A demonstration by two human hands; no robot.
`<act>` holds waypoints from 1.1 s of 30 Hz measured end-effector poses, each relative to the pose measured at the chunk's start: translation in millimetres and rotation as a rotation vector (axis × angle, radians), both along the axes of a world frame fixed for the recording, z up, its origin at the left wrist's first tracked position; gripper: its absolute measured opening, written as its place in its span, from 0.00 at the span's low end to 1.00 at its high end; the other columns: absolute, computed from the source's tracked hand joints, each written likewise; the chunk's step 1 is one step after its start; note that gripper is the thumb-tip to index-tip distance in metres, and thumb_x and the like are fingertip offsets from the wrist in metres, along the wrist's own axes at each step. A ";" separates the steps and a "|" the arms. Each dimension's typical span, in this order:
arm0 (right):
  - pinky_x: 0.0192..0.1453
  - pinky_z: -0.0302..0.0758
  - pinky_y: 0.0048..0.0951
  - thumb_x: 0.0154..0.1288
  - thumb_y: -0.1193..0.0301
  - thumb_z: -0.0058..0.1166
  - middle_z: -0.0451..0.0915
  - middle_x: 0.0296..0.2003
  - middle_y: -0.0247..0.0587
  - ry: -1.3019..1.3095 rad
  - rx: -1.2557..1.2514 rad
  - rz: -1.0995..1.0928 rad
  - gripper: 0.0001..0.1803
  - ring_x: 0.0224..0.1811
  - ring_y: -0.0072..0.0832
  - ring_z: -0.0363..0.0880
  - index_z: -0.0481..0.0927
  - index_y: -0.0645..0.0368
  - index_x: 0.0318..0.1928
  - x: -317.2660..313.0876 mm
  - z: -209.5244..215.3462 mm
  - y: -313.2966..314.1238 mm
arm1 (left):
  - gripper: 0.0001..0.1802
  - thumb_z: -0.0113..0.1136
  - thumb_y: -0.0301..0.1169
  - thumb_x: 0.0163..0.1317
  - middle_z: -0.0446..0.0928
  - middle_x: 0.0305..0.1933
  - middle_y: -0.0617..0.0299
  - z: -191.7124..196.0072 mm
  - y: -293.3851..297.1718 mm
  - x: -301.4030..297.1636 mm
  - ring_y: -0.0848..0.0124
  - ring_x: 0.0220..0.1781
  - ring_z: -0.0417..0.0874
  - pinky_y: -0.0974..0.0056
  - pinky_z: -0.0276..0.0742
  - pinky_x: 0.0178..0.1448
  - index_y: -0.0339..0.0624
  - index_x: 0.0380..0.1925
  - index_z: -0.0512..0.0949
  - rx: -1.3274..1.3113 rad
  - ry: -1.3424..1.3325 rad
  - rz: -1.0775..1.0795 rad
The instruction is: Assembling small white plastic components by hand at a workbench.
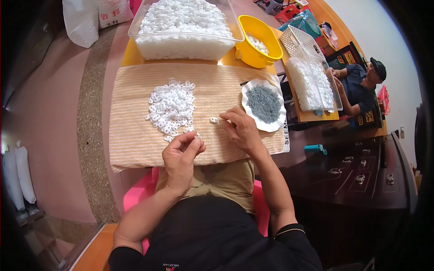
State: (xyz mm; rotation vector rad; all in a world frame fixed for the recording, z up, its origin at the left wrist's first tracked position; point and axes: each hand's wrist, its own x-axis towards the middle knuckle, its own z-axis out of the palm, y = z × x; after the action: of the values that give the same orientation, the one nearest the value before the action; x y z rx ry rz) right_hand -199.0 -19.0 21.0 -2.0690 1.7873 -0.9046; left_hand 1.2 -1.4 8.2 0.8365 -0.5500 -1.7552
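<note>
Your left hand [181, 156] tightly pinched a small white piece [197, 135] near the white pile [172, 106] on the towel [129, 113]; your right hand [243, 128], half-curled beside a lone piece [214, 120], held nothing discernible. A slack pinch might have dropped yours.

apparently a workshop: parts tub [199, 34], sacks [83, 20]

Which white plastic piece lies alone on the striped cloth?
The oval white piece just left of the right hand, apart from the white heap farther left.
</note>
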 end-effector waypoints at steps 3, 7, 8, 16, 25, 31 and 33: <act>0.37 0.75 0.33 0.57 0.76 0.58 0.78 0.36 0.42 0.062 0.019 0.037 0.09 0.34 0.39 0.80 0.81 0.61 0.40 4.8 3.9 -3.5 | 0.11 0.59 0.22 0.63 0.78 0.36 0.58 -0.8 -0.5 -0.1 0.74 0.37 0.80 0.68 0.81 0.46 0.30 0.44 0.75 0.021 0.001 -0.010; 0.38 0.76 0.35 0.59 0.73 0.56 0.78 0.36 0.42 0.193 0.065 0.086 0.08 0.35 0.41 0.80 0.80 0.60 0.41 8.9 1.8 -7.9 | 0.10 0.59 0.22 0.62 0.78 0.36 0.58 -4.2 -2.2 0.6 0.74 0.37 0.81 0.68 0.82 0.45 0.31 0.43 0.75 0.025 0.005 -0.028; 0.38 0.76 0.35 0.59 0.73 0.56 0.78 0.36 0.42 0.192 0.066 0.088 0.08 0.35 0.41 0.80 0.80 0.60 0.41 9.9 1.7 -8.1 | 0.09 0.59 0.21 0.62 0.78 0.37 0.59 -4.9 -2.4 0.9 0.73 0.37 0.81 0.68 0.82 0.45 0.33 0.43 0.76 0.033 0.004 -0.034; 0.39 0.75 0.38 0.62 0.71 0.53 0.77 0.33 0.43 0.249 0.147 0.126 0.07 0.35 0.42 0.79 0.79 0.58 0.40 15.8 10.4 -8.5 | 0.09 0.59 0.21 0.62 0.78 0.36 0.59 -3.9 -2.6 1.7 0.73 0.36 0.81 0.68 0.82 0.45 0.33 0.43 0.76 0.024 -0.009 -0.035; 0.38 0.77 0.38 0.60 0.72 0.54 0.79 0.33 0.44 0.268 0.206 0.120 0.08 0.34 0.43 0.80 0.81 0.57 0.40 7.0 10.0 0.8 | 0.10 0.59 0.22 0.62 0.78 0.36 0.59 -3.2 -3.8 0.5 0.73 0.37 0.81 0.69 0.82 0.45 0.33 0.43 0.76 0.057 -0.013 -0.061; 0.36 0.76 0.31 0.56 0.77 0.59 0.80 0.31 0.44 -0.027 0.167 0.101 0.09 0.30 0.37 0.81 0.81 0.60 0.40 5.3 7.6 1.6 | 0.12 0.59 0.23 0.62 0.78 0.37 0.57 -4.9 -4.4 0.7 0.74 0.36 0.80 0.69 0.81 0.45 0.29 0.45 0.74 0.087 -0.006 -0.084; 0.35 0.76 0.28 0.57 0.77 0.59 0.80 0.30 0.43 -0.112 0.180 0.095 0.10 0.30 0.32 0.80 0.81 0.61 0.41 4.2 3.2 2.2 | 0.12 0.59 0.23 0.62 0.78 0.37 0.57 -5.2 -4.7 0.1 0.74 0.36 0.80 0.70 0.81 0.45 0.29 0.45 0.74 0.097 -0.011 -0.093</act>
State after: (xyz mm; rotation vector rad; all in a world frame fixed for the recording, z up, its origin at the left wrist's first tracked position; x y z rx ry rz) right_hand -194.8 -16.8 24.1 -1.9341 1.6339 -0.7868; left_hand 1.3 -6.1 3.0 0.9013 -0.5220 -1.8752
